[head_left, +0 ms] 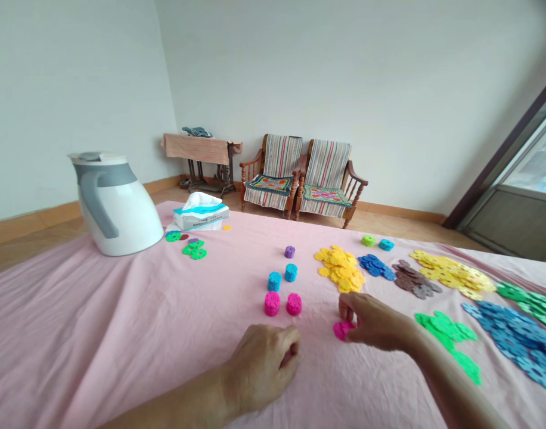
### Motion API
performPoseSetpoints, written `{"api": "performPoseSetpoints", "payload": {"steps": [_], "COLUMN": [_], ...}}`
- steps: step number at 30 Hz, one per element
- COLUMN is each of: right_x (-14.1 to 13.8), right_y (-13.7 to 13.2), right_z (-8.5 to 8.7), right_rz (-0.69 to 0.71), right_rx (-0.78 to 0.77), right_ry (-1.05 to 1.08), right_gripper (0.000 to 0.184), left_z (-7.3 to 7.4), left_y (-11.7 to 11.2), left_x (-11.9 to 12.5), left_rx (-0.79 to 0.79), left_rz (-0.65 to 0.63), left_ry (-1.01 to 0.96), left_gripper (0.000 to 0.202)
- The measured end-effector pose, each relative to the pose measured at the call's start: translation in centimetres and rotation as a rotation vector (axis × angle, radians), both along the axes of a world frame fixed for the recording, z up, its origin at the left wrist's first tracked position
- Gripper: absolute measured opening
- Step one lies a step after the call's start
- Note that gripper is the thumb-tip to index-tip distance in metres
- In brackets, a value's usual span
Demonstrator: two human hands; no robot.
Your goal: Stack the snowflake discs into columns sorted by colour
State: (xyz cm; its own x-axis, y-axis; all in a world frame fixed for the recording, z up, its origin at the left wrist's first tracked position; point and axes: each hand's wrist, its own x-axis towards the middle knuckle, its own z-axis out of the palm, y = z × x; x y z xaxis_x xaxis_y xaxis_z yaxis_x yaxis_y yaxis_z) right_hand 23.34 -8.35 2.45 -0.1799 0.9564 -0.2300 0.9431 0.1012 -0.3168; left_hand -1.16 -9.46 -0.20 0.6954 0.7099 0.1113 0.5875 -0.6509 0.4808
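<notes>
My left hand point(266, 366) is curled closed just above or on the pink cloth, below two short stacks of magenta flower-shaped discs point(272, 304). Its fingers hide whatever may be inside. My right hand point(375, 322) reaches down at a few loose magenta flower-shaped discs point(343, 330), with bent fingers and thumb at their edge. Beyond the magenta stacks stand two blue stacks point(275, 281) and a purple stack point(289, 252). A pile of yellow discs point(341, 268) lies just past my right hand.
Dark blue point(377, 267), brown point(413, 279), pale yellow point(454, 273), green point(447, 330) and blue disc piles point(518, 339) spread on the right. A lime stack point(368, 241) stands farther back. On the left are a white jug point(121, 208), a tissue box point(201, 214) and green discs point(195, 250).
</notes>
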Motion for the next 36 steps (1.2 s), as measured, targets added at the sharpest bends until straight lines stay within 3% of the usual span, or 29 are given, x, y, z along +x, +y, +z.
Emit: {"api": "performPoseSetpoints", "payload": {"steps": [6,12,16,21,29,36], "right_x": [0.3,0.0,-1.9,-5.1,-7.1,-7.0], "right_y": [0.5,1.0,1.6,2.1,2.6,2.8], "right_z": [-0.6,-0.1,-0.4,-2.0,-3.8,-3.9], "right_rz": [0.002,0.035,-0.103,-0.261,-0.355,-0.358], "right_rx": [0.025,-0.004,0.139,0.148,0.184,0.182], "right_ry": [0.078,0.386,0.651,0.908,0.94,0.901], "right_gripper": [0.012,0.003,0.012,0.019,0.013,0.013], "left_z": [0.0,0.2,0.2,0.0,0.0,-0.3], "left_y": [0.0,-0.1,-0.1,-0.1,-0.1,0.0], "left_x": [0.0,0.0,0.0,0.0,0.0,0.0], "left_rx": [-0.006,-0.025,-0.025,-0.029,-0.015,0.006], "left_rz": [0.004,0.007,0.011,0.014,0.014,0.013], "left_ry": [0.002,0.014,0.021,-0.001,0.005,-0.015], "left_gripper": [0.008,0.008,0.009,0.008,0.009,0.009]}}
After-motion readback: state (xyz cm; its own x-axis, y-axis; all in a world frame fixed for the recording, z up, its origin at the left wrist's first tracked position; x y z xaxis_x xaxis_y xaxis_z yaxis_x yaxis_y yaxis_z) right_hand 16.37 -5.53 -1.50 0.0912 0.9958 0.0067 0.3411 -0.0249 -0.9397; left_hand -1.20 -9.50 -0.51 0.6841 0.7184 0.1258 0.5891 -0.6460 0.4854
